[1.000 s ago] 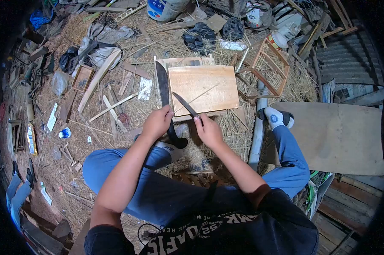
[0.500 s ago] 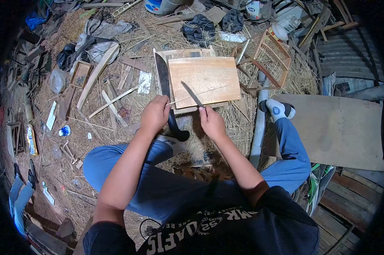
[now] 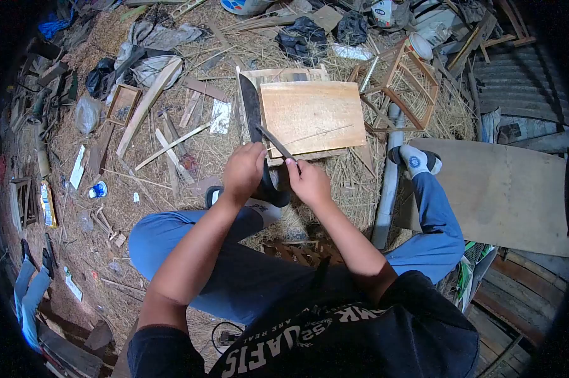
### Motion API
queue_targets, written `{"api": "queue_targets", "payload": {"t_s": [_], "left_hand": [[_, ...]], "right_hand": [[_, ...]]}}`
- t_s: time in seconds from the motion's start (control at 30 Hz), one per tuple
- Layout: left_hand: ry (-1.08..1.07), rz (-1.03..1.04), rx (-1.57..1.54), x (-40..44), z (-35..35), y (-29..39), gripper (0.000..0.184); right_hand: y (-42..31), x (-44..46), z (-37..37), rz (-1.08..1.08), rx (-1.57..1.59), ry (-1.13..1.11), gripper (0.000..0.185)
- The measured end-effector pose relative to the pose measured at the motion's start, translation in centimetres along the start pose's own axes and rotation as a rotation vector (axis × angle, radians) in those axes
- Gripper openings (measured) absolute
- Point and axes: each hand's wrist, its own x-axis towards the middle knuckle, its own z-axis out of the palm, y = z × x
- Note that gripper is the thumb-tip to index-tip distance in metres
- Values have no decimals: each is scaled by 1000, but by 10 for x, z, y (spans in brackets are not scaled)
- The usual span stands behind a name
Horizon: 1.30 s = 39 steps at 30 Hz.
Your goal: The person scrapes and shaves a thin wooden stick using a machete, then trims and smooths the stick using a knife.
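My left hand (image 3: 243, 173) is closed near the lower left corner of a light wooden board (image 3: 322, 110). Its fingers pinch the near end of a thin wooden strip (image 3: 325, 132), which slants across the board. A knife (image 3: 275, 142) with a narrow dark blade is gripped in my right hand (image 3: 310, 183). Its blade points up and left, crossing the strip close to my left fingers. Along the board's left side lies a machete (image 3: 251, 104) with a broad dark blade. The machete's black curved handle (image 3: 275, 196) extends below, partly hidden behind my left hand.
Straw and wood scraps cover the ground. A wooden slatted frame (image 3: 417, 94) stands right of the board, beside a grey pipe (image 3: 387, 201). A plywood sheet (image 3: 499, 189) lies farther right. Left are a small wooden tray (image 3: 123, 104) and a long plank (image 3: 147, 107). Black plastic bags (image 3: 302, 39) lie behind.
My right hand and the knife have moved left, bringing the blade near my left fingers and over the machete's edge. The whole view has shifted slightly.
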Motion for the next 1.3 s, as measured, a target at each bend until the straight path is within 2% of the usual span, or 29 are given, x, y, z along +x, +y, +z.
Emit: {"api": "queue_targets", "payload": {"t_s": [0.27, 0.77, 0.83, 0.97, 1.1, 1.17, 1.23, 1.3], "left_hand": [[-11, 26, -82, 0, 7, -5, 15], [-90, -59, -86, 1, 8, -2, 16], [-50, -45, -112, 0, 10, -4, 17], [-56, -21, -85, 2, 7, -4, 17], [-36, -28, -125, 0, 10, -2, 16], [-40, -20, -132, -1, 7, -2, 17], [-12, -19, -144, -2, 12, -1, 14], [-23, -30, -146, -3, 12, -1, 14]], "right_hand": [[0, -1, 2, -19, 4, 18, 54], [11, -4, -3, 41, -76, 81, 53], [5, -8, 5, -16, -104, 58, 53], [19, 0, -5, 15, -98, 121, 53], [7, -9, -3, 20, -156, 7, 57], [24, 1, -18, 140, -105, 70, 55], [30, 2, -12, 163, -111, 106, 55], [23, -4, -8, 71, -123, 57, 56]]}}
